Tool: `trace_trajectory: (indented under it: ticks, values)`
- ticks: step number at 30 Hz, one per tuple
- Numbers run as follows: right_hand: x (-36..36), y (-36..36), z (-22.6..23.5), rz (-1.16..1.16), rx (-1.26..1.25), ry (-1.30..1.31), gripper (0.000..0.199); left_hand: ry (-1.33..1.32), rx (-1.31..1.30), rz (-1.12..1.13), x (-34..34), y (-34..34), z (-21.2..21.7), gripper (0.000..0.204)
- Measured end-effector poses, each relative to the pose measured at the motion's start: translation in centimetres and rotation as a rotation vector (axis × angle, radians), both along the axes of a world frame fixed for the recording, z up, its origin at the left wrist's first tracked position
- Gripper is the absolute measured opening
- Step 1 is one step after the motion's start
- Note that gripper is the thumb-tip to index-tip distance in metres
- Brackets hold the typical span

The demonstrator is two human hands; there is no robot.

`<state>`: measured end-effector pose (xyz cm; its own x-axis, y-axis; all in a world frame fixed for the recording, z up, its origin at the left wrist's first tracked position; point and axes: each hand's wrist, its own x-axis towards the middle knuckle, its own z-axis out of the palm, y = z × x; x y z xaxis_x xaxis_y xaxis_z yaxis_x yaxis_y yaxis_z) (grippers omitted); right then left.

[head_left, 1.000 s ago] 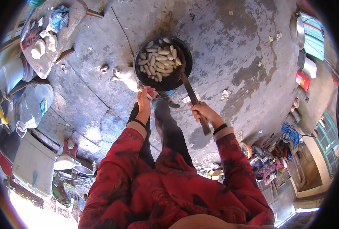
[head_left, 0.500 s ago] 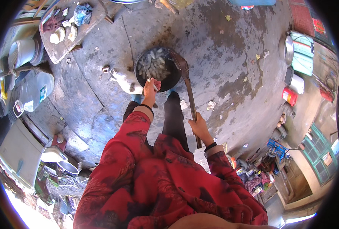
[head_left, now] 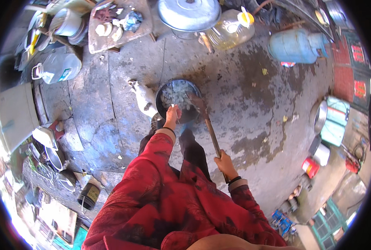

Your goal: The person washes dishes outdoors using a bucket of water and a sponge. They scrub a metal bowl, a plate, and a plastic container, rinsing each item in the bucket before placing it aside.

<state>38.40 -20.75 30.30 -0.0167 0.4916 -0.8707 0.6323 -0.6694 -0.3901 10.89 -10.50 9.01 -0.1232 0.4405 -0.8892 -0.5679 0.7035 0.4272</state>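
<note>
A black round pan (head_left: 162,109) with several pale oblong pieces in it stands on the concrete ground ahead of me. My left hand (head_left: 171,118) reaches to the pan's near rim and grips a thin metal rod that points into the pan. My right hand (head_left: 226,163) is closed around the end of a long wooden-handled spatula (head_left: 208,127), whose blade rests inside the pan on its right side. Both my arms wear red patterned sleeves.
A pale bag-like lump (head_left: 143,96) lies left of the pan. At the back are a wooden board with food bits (head_left: 118,26), a metal lid (head_left: 189,12), a clear plastic jug (head_left: 229,31) and a blue container (head_left: 296,45). Cans and pots line the left and right edges.
My view has tilted, so the pan now sits lower and nearer the middle. My left hand has stretched forward to the pan's rim. The spatula stays in my right hand.
</note>
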Motion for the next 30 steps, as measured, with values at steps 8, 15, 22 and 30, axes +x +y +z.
trace_trajectory:
  ticks: [8,15,22,30]
  values:
    - [0.7,-2.5,-0.3,0.002,0.024,-0.002,0.032,-0.008,0.005,-0.006,-0.2,-0.7,1.1,0.020]
    - [9.1,-6.1,4.6,-0.596,-0.268,0.226,0.026,0.030,-0.072,0.009,-3.0,-5.0,5.3,0.026]
    - [17.4,0.0,-1.2,-0.430,-0.407,0.117,0.010,0.150,-0.111,0.284,-4.8,-14.1,12.5,0.021]
    - [12.6,7.8,-4.2,-0.009,-0.410,-0.001,0.014,0.352,-0.215,0.686,-6.6,-25.5,12.1,0.016]
